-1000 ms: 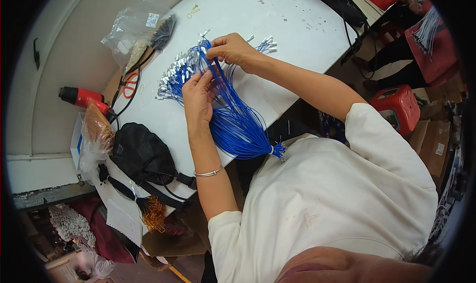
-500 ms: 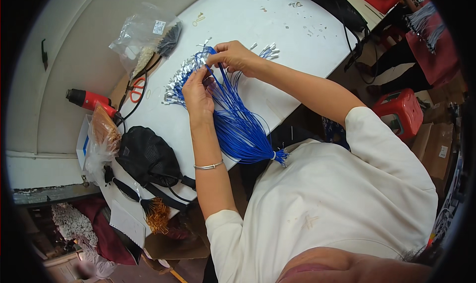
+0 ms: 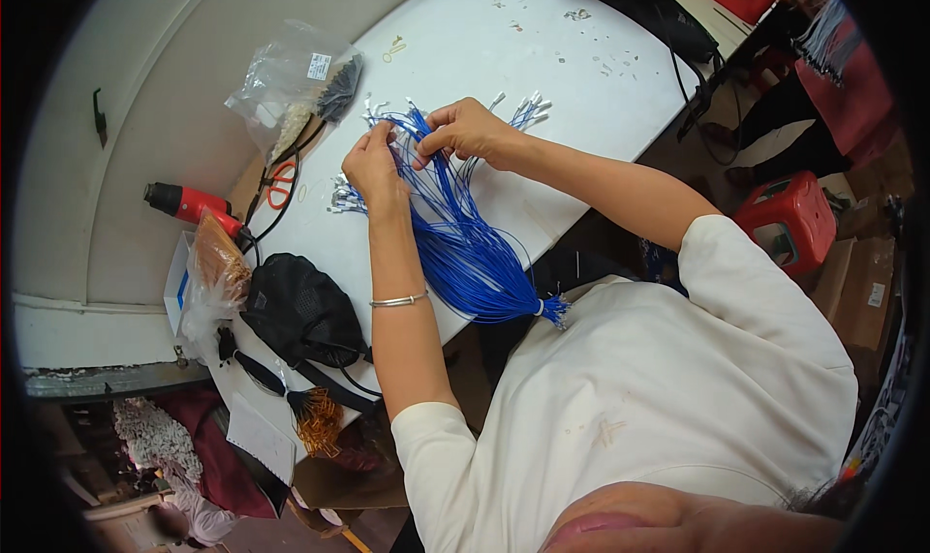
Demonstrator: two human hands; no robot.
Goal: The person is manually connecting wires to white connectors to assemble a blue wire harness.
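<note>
Both hands are working at the far, fanned-out end of a bundle of blue wires (image 3: pixel 455 243) that lies across the middle of the white table (image 3: pixel 504 49), its tied end hanging just over the near edge. Compared with a second ago, the left hand (image 3: pixel 373 166) has drawn in closer to the right hand (image 3: pixel 465 132), and the two now sit almost touching over the metal-tipped wire ends (image 3: pixel 528 107). The left-hand fingers are curled shut around a group of strands; the right hand's thumb and forefinger are pinched together on what looks like one or a few strands, though the count is too fine to tell at this size. That closing-in suggests a sorting or picking step at the terminal ends rather than any moving of the bundle, which has stayed put on the table. Toward the table's left edge lie orange-handled scissors (image 3: pixel 281 183), a red heat gun (image 3: pixel 189 204), a clear plastic bag (image 3: pixel 281 74) and a black pouch (image 3: pixel 300 311).
</note>
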